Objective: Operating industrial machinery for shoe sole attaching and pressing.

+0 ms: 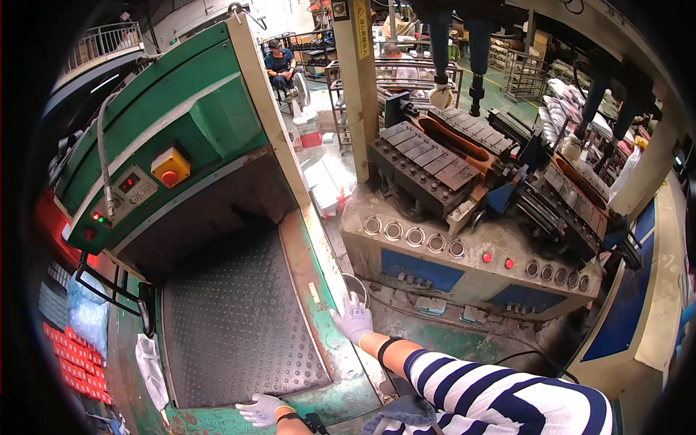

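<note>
My left hand (261, 411), in a pale glove, rests on the front ledge of a green machine (319, 403). Its fingers lie outstretched with nothing in them. The other gloved hand, my right hand (354, 319), is at the machine's worn right edge, fingers apart, just in front of a round grey container (357, 286) that it partly hides. I cannot tell whether the fingertips touch the container. Between the machine's sides lies a dark studded mat (239, 319). Its far part disappears in shadow under the green hood (181, 94).
A yellow box with a red button (170, 174) sits on the hood. To the right stands a press with clamps and orange-brown moulds (457, 141), dials and red buttons. Red boxes (76, 362) are stacked at left. Cables cross the floor. A seated person (281, 65) is far back.
</note>
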Motion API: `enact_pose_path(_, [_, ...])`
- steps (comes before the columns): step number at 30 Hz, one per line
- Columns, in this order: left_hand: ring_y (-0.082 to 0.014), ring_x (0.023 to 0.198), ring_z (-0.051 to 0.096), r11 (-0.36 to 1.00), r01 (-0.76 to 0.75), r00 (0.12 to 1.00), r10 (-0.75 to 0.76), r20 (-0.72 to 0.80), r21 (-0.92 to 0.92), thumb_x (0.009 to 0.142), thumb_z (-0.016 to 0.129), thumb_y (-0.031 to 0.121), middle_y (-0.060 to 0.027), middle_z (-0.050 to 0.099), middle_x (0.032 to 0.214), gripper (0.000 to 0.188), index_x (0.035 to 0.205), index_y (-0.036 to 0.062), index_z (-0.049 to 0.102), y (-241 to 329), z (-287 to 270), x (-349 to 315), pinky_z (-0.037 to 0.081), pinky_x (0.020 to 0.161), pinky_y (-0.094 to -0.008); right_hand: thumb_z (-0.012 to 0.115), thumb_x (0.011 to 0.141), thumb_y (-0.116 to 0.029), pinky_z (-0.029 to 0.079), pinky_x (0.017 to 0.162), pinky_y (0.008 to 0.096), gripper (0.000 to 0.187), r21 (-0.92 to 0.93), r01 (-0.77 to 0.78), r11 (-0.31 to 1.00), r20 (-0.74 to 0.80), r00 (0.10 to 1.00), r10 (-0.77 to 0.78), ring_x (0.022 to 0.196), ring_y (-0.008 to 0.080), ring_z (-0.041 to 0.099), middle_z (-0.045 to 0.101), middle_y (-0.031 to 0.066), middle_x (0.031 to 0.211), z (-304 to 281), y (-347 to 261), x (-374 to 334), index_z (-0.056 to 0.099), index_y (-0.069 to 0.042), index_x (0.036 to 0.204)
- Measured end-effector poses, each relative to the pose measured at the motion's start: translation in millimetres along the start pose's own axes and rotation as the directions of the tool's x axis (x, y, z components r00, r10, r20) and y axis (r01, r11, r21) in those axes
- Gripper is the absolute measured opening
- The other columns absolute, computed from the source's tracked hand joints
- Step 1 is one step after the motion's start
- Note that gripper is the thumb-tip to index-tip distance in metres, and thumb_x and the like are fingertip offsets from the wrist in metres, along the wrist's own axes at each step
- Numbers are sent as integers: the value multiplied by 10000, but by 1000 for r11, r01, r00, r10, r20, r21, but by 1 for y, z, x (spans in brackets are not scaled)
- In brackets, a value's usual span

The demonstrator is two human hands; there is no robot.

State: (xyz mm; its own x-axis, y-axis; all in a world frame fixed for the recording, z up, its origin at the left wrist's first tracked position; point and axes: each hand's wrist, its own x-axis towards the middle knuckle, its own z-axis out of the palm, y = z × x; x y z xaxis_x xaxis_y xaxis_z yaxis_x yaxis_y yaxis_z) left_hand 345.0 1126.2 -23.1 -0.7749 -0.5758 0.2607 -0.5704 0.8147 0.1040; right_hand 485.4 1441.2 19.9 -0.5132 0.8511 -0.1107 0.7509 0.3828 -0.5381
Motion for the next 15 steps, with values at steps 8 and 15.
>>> enact_pose_path(8, [-236, 1425, 392, 999, -4, 1000, 4, 15, 44, 986, 409, 366, -66, 421, 1546, 595, 1544, 180, 318, 0, 0, 0, 294, 1156, -481, 511, 936, -554, 469, 948, 507, 763, 7, 12, 1000, -11, 1000, -12, 1203, 393, 557, 409, 212, 1449, 0, 0, 0, 335, -65, 1493])
enact_pose_path(15, [-235, 1427, 388, 999, 2, 1000, -3, 20, 45, 989, 402, 368, -61, 420, 1545, 593, 1545, 184, 312, 1, 0, 0, 287, 1161, -479, 506, 938, -554, 463, 954, 512, 765, -9, -10, 1000, 9, 1000, 10, 1208, 398, 552, 409, 211, 1451, 1, 0, 0, 311, -93, 1515])
